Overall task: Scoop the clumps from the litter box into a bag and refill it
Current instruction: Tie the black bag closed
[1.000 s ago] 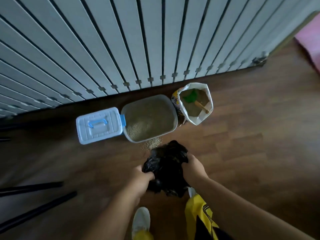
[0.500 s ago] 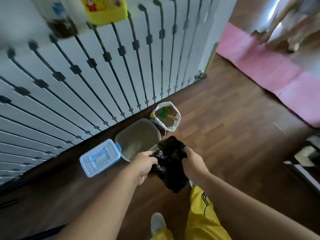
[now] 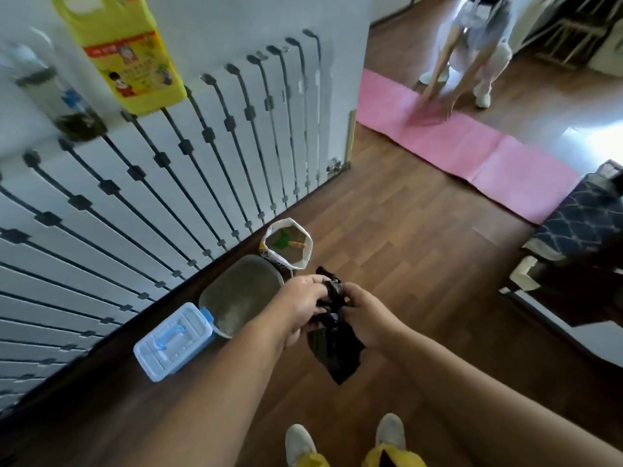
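Note:
A black plastic bag (image 3: 337,352) hangs in front of me, its neck bunched together. My left hand (image 3: 300,305) and my right hand (image 3: 367,315) both grip that gathered top, fingers curled around it. Below and left on the floor sits the grey litter box (image 3: 242,294) with sandy litter inside; my left hand partly covers its near edge. Behind it stands an open white litter sack (image 3: 286,244) holding a green scoop (image 3: 281,240) with a wooden handle.
A white lidded box with a blue handle (image 3: 173,342) lies left of the litter box. A white radiator (image 3: 168,183) runs along the wall, a yellow jug (image 3: 124,52) on top. Another person crouches over a pink mat (image 3: 472,153). Dark furniture (image 3: 580,251) stands right.
The view has risen and swung right, bringing the mat and the other person into sight. My hands have come together and bunched the bag's open top into a tight neck.

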A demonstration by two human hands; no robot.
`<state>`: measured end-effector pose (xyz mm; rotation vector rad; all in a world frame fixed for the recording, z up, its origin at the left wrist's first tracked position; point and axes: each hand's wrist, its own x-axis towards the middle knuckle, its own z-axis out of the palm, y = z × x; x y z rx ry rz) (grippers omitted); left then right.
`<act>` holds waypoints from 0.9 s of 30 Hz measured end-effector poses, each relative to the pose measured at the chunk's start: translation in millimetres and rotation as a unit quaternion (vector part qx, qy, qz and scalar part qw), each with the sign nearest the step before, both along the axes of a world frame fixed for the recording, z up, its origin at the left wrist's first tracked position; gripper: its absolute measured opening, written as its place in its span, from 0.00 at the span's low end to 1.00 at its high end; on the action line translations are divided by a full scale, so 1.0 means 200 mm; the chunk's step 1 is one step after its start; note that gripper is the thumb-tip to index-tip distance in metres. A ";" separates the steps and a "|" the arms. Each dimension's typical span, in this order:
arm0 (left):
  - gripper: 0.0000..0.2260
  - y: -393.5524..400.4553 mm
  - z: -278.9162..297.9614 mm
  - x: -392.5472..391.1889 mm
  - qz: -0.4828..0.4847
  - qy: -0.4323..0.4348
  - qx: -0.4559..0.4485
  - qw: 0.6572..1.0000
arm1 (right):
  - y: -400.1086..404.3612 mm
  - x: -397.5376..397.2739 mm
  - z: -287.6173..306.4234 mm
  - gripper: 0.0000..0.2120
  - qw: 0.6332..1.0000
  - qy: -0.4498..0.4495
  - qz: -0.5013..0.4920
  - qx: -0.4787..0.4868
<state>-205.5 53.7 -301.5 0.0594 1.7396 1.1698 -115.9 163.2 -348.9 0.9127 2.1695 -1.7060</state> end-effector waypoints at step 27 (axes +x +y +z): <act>0.16 0.95 0.28 0.58 -0.403 0.109 0.019 0.908 | 0.92 0.61 0.52 0.13 0.951 0.101 -0.239 -0.168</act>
